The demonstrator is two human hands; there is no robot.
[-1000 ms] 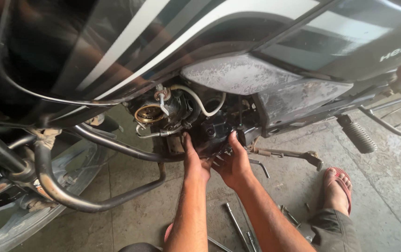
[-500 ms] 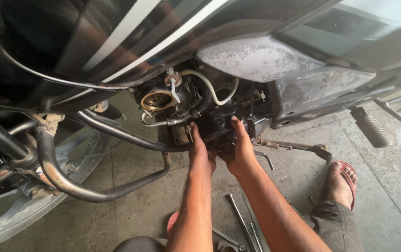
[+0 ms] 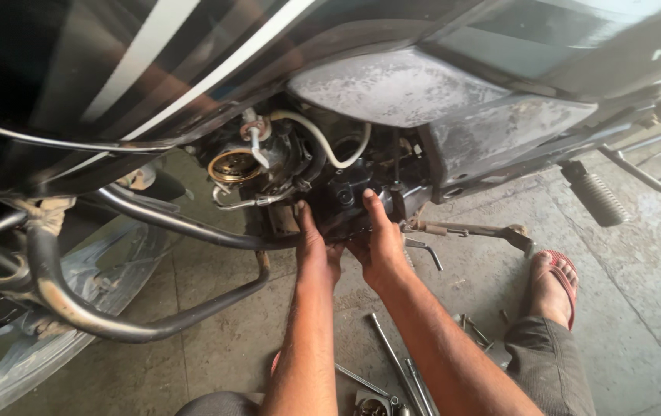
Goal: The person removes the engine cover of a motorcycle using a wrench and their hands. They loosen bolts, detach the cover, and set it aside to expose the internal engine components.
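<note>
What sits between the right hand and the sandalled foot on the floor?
In the head view, a metal lever juts out from the engine between the right hand and the sandalled foot; below it the concrete floor is bare.

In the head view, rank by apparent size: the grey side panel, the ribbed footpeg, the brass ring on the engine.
1. grey side panel
2. ribbed footpeg
3. brass ring
The panel is clearly largest; peg over ring is a narrower call.

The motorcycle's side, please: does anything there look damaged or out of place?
Yes. The grey side panel is scuffed and blotchy, and the crash guard looks rusty. Loose tools lie scattered on the floor beneath both hands.
</note>
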